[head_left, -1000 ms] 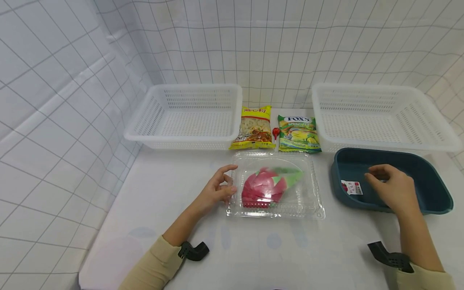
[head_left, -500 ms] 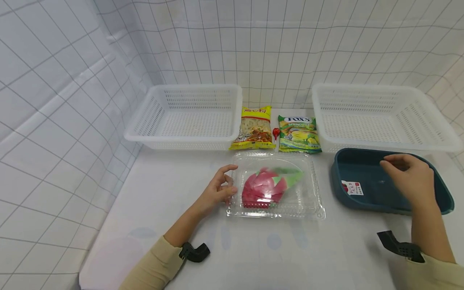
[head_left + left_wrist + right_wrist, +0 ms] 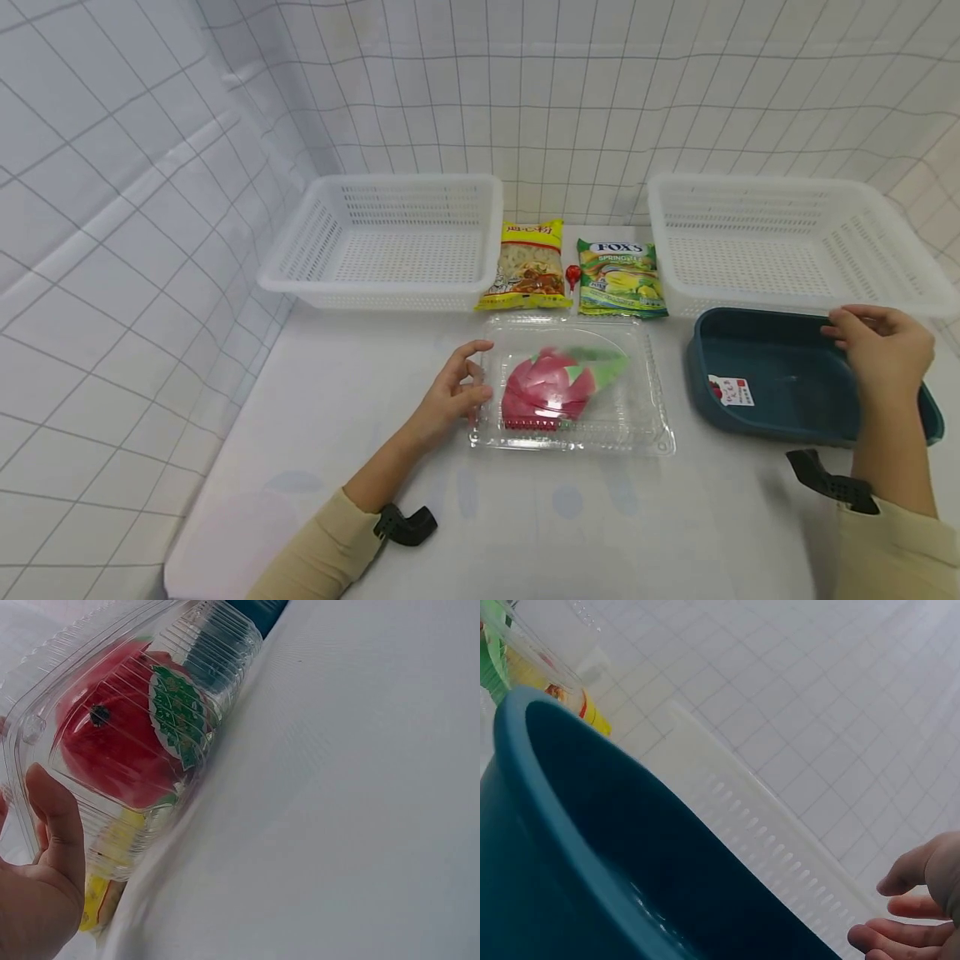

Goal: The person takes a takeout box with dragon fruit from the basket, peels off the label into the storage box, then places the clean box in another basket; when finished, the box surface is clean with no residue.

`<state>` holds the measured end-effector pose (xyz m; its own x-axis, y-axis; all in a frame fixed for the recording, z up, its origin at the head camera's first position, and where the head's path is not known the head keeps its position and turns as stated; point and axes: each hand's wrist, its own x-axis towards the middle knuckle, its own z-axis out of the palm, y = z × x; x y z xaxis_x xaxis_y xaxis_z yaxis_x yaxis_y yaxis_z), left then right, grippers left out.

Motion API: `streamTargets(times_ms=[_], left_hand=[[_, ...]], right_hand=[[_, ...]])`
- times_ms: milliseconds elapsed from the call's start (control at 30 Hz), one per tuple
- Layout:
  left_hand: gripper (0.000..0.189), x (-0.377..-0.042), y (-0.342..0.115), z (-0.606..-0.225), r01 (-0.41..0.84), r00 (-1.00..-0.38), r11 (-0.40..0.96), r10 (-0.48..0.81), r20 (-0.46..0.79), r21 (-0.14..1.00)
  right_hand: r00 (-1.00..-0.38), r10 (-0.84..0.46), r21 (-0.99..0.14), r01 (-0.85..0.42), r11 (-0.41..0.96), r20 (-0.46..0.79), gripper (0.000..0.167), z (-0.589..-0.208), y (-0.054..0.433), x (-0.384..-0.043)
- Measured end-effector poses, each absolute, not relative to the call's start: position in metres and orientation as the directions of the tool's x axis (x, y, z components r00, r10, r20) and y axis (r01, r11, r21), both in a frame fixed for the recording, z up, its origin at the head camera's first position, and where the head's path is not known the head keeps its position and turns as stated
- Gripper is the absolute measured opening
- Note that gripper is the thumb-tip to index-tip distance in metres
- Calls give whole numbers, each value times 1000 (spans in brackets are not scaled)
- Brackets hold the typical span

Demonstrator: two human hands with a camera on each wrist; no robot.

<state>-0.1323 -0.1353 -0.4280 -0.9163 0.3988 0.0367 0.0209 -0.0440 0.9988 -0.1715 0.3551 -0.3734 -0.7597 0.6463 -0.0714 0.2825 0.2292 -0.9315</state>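
In the head view, a clear plastic clamshell box (image 3: 641,417) lies mid-table with a pink and green dragon-fruit-shaped item (image 3: 551,383) inside. My left hand (image 3: 447,392) is at its left side, thumb and index finger apart and touching the edge. From the left wrist, the thumb (image 3: 56,799) overlaps the box's corner; the other fingers are mostly hidden. My right hand (image 3: 892,350) hovers over the right end of a dark teal plastic basin (image 3: 780,429). Its fingers are loosely bent, and nothing shows between them and the thumb in the right wrist view.
White perforated baskets stand at back left (image 3: 382,298) and back right (image 3: 787,302). Between them lie a yellow food packet (image 3: 528,267), a red lollipop (image 3: 573,273) and a green FOX'S candy bag (image 3: 620,279). A white label (image 3: 730,391) sits inside the basin.
My right hand has moved right and slightly away from me, from the basin's middle to its right end. My left hand and the clamshell box have stayed put.
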Motion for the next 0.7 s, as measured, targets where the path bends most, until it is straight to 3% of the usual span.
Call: streamTargets(times_ms=[233,700], left_hand=[[59,-133,-133,-429,18,-925,-26,380,26,1000],[57,-132,-130,-429,50,-942,-23,332,55,998]], right_hand=[[-699,696,-985,158,-72,-163,17,-375,355,-179],[-714,653,-924,-23,-381,-251,41,-373,360,-189]])
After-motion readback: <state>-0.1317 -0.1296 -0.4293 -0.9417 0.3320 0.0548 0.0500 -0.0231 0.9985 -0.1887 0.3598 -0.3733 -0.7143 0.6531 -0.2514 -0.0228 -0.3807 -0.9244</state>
